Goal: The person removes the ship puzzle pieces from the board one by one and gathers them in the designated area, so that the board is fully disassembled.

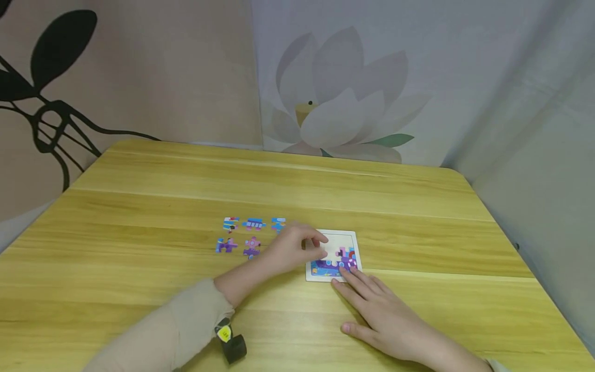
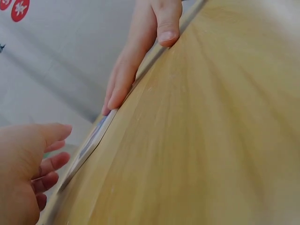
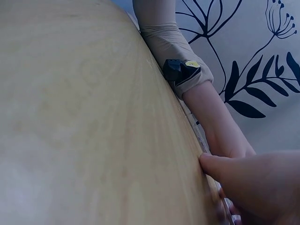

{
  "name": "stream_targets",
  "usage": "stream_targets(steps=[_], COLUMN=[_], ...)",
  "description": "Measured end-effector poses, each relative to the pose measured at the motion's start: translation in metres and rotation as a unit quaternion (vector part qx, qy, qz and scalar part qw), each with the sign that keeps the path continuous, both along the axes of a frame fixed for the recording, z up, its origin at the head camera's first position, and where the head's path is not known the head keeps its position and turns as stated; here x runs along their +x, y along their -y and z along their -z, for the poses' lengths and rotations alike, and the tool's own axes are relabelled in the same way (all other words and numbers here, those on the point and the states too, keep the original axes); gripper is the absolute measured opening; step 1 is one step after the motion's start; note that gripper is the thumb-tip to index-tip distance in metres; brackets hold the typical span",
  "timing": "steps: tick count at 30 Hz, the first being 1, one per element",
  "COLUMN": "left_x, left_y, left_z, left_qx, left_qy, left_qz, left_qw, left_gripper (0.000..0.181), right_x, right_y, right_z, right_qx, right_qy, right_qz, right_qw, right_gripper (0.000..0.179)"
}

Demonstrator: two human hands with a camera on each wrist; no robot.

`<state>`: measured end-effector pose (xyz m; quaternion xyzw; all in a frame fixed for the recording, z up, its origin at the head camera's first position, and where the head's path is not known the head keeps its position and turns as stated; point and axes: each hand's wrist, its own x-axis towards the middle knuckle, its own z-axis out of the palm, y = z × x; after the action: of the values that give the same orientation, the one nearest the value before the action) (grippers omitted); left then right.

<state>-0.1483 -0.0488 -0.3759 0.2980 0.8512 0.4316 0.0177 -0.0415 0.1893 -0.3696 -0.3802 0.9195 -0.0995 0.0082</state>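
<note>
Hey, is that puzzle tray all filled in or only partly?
Only partly: pieces cover the lower part of the puzzle tray, with bare white showing above them.

Left sleeve (image 1: 186, 315) plain beige, loosely creased, ending in a broad cuff (image 1: 209, 299). Stubby black wrist camera (image 1: 235, 350) at the cuff, bearing a yellow label (image 1: 225, 334); dark characters too small to read. Right sleeve (image 1: 497, 366) shows only a pale greyish edge. Left hand (image 1: 294, 249) and right hand (image 1: 383, 315) bare.

Left hand (image 1: 296, 249) hovers over the puzzle tray (image 1: 338, 239) — right hand (image 1: 380, 314) touches its near edge
</note>
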Motion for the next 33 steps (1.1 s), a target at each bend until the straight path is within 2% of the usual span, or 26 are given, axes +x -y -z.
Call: stream_targets(steps=[5, 13, 22, 33], left_x=[-0.003, -0.010, -0.013, -0.011], left_y=[-0.011, -0.024, -0.040, -0.044], left_z=[0.000, 0.003, 0.004, 0.005], left_qx=[-0.020, -0.061, -0.113, -0.114], left_qy=[0.012, -0.002, -0.021, -0.018], left_qz=[0.006, 0.008, -0.012, -0.026], left_qw=[0.9997, 0.9981, 0.9933, 0.9930], left_gripper=[0.026, 0.030, 0.028, 0.021], right_x=[0.000, 0.000, 0.000, 0.000], right_y=[0.000, 0.001, 0.001, 0.002], right_z=[0.000, -0.001, -0.002, -0.003], right_qx=[0.000, 0.004, 0.003, 0.005], right_qy=[-0.002, -0.009, -0.009, -0.005], right_qz=[-0.001, -0.006, -0.007, -0.006], right_qw=[1.0000, 0.9999, 0.9999, 1.0000], right_gripper=[0.067, 0.066, 0.067, 0.066])
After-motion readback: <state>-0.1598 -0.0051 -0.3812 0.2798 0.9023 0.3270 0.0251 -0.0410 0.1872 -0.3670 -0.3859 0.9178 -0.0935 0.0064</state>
